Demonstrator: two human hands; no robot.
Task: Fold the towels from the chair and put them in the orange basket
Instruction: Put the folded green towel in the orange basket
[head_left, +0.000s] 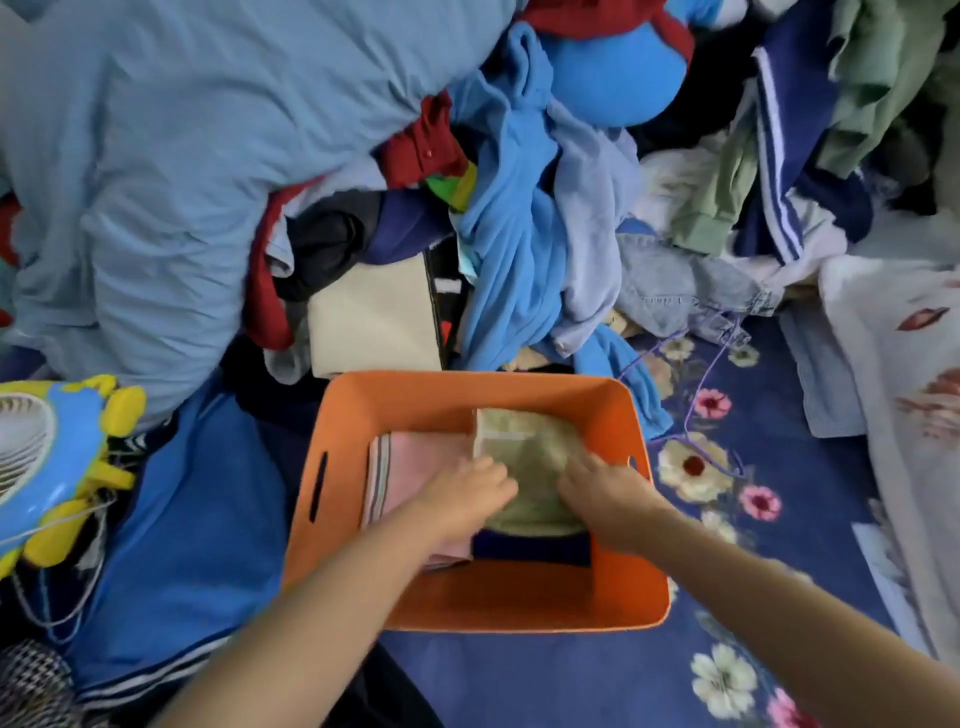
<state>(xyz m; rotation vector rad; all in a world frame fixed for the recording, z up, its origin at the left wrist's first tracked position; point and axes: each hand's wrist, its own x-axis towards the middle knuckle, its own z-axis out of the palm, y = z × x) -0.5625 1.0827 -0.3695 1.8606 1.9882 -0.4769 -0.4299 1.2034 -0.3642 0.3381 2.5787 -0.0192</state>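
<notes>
Both hands in the orange basket (519, 597). Left hand (467, 493) and right hand (602, 491) lie flat, fingers relaxed, pressing the green towel (530, 457). Pink towel (415, 467) sits beside it.

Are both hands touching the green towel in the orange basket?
Touching. The head view shows the left hand and the right hand resting on the green towel, fingers overlapping its cloth with no gap, inside the orange basket.
</notes>
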